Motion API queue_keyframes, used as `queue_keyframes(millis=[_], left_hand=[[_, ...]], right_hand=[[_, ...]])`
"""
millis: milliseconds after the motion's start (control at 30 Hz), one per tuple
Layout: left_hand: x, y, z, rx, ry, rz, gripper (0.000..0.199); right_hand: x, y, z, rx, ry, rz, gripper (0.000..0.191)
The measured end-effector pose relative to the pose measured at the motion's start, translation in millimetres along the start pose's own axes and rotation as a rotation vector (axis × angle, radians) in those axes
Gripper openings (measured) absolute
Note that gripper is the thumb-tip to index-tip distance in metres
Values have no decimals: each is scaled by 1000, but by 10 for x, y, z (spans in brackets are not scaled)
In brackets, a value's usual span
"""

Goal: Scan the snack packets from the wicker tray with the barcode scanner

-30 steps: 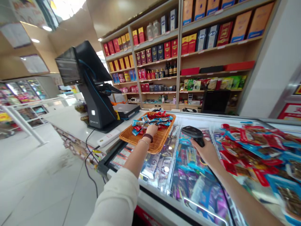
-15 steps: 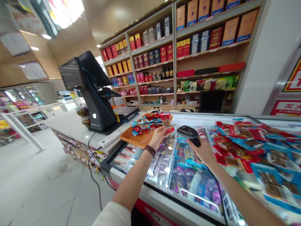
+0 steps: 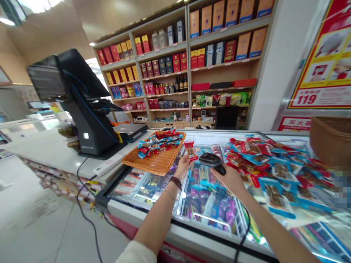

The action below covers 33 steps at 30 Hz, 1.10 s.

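Pinched in my left hand (image 3: 183, 167) is a small red snack packet (image 3: 190, 149), held upright over the freezer's glass top (image 3: 153, 191). My right hand (image 3: 229, 178) grips a black barcode scanner (image 3: 211, 160) by its handle, with the scanner's head pointing left toward the packet. A short gap separates the two. Left of my left hand, an orange wicker tray (image 3: 153, 164) carries several red and blue snack packets (image 3: 156, 143). On the right, a large pile of red and blue snack packets (image 3: 276, 171) lies spread over the glass.
A black checkout terminal (image 3: 87, 120) stands on the white counter (image 3: 52, 146) at left, near a white power strip (image 3: 108, 165). The scanner's cable (image 3: 244, 233) hangs over the freezer edge. A brown basket (image 3: 331, 142) is at far right. Stocked shelves (image 3: 189, 65) line the back wall.
My view has turned right, bringing the brown basket into sight. My left hand has moved away from the wicker tray with the packet, which now stands more upright beside the scanner.
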State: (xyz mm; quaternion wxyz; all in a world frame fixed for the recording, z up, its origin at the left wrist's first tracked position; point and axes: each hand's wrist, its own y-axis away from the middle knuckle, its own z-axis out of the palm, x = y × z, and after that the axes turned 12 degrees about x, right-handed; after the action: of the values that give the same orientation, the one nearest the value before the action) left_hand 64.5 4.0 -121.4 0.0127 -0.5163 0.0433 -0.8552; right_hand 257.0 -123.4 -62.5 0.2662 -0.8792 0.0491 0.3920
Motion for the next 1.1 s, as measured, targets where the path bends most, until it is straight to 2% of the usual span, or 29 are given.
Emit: queue_keyframes(millis=[367,567,767,867,933,1000,1100], left_hand=[[-32,-23,-29,89,34,21,36],[-40,-32,-30,88,31,12,39],[-14,-5,-22,82,12,41,34],[-2,-6,22,74,-37,39,29],[5,-20,100,62,-84,8,25],[13,-46,234,18,-111,-19,25],[14,-111,542,-54,-104,-53,29]], right_hand=[[-17,12,19,-26,18,18,39],[-30,21,15,-23,9,1,38],[-18,0,-24,-20,-4,43,39],[75,-62,-145,52,-8,50,41],[184,-113,-299,99,-15,67,40],[325,-151,-515,135,-12,90,40],[576,-156,-922,201,25,156,40]])
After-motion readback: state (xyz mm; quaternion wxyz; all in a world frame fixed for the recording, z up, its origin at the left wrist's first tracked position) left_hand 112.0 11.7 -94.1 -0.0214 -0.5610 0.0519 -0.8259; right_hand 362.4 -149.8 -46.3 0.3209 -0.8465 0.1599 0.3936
